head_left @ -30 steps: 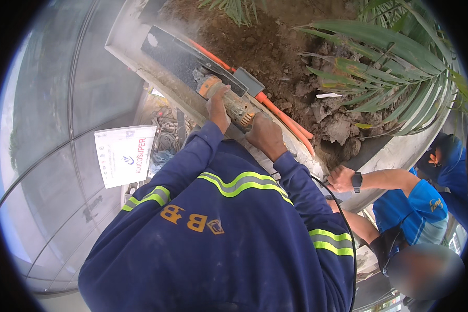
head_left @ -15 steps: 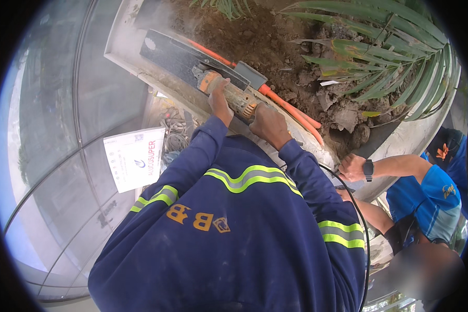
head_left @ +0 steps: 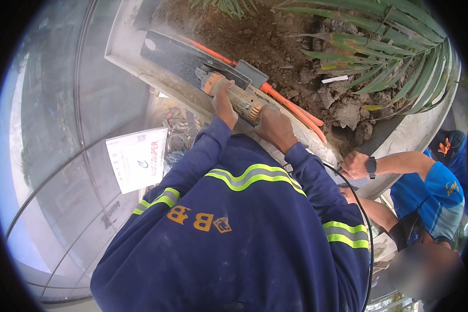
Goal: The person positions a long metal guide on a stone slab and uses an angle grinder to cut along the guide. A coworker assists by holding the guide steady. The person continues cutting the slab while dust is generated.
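Note:
An orange, dust-covered angle grinder [head_left: 241,100] lies slantwise across a dark stone slab [head_left: 166,56]. My left hand [head_left: 224,108] is wrapped round the front of its body, close to the orange gear head. Behind it, my right hand [head_left: 276,128] grips the rear end. The head of the grinder rests at or just over the slab's near edge; its disc is hidden from me. Pale dust coats the slab and hangs around its far end. A black cable [head_left: 369,229] runs down past my right sleeve.
Beyond the slab, orange tubes [head_left: 295,110] and a grey plate [head_left: 251,73] lie along a soil bed [head_left: 275,36] with palm leaves [head_left: 400,62]. A white printed board [head_left: 135,160] leans by glass panels at left. At right crouches a co-worker in blue [head_left: 426,192].
The grinder and both hands have shifted very slightly right and down in the view, along with most of the scene. The palm leaves have moved a little, baring more of a white strip.

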A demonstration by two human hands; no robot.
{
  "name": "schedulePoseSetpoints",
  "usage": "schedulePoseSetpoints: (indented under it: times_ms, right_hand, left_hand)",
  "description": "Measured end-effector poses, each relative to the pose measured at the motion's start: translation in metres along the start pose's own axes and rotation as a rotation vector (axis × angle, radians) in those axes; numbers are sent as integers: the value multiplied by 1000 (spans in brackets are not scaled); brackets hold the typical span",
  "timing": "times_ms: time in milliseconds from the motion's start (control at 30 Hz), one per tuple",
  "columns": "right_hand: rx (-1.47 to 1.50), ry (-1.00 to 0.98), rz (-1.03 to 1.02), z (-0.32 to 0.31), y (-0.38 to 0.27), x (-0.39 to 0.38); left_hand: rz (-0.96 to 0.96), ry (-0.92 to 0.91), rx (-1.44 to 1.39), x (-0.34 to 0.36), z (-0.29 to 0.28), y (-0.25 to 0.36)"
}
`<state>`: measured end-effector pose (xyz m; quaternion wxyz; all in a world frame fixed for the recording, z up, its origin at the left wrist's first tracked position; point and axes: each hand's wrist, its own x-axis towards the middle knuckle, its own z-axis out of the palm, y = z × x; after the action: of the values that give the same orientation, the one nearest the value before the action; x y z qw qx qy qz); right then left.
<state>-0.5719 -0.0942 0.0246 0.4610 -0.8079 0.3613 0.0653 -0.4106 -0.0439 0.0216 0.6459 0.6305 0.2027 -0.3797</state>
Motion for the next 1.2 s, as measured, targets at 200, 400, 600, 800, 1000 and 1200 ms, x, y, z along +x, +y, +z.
schedulePoseSetpoints:
  times_ms: [200, 400, 600, 800, 1000, 1200]
  right_hand:
    - [0, 31, -36, 8, 5, 6]
    - [-6, 13, -3, -1, 2, 0]
    - [13, 52, -30, 15, 11, 6]
    - [7, -13, 25, -5, 1, -6]
    - [18, -37, 16, -2, 5, 1]
    - [19, -27, 7, -2, 4, -7]
  left_hand:
    - [-5, -37, -10, 14, -7, -3]
    - [-31, -29, -12, 5, -2, -3]
    - [-9, -30, -6, 10, -5, -5]
    - [-43, -12, -13, 7, -7, -11]
    - [-25, -22, -1, 12, -6, -9]
    - [-8, -25, -16, 7, -6, -12]
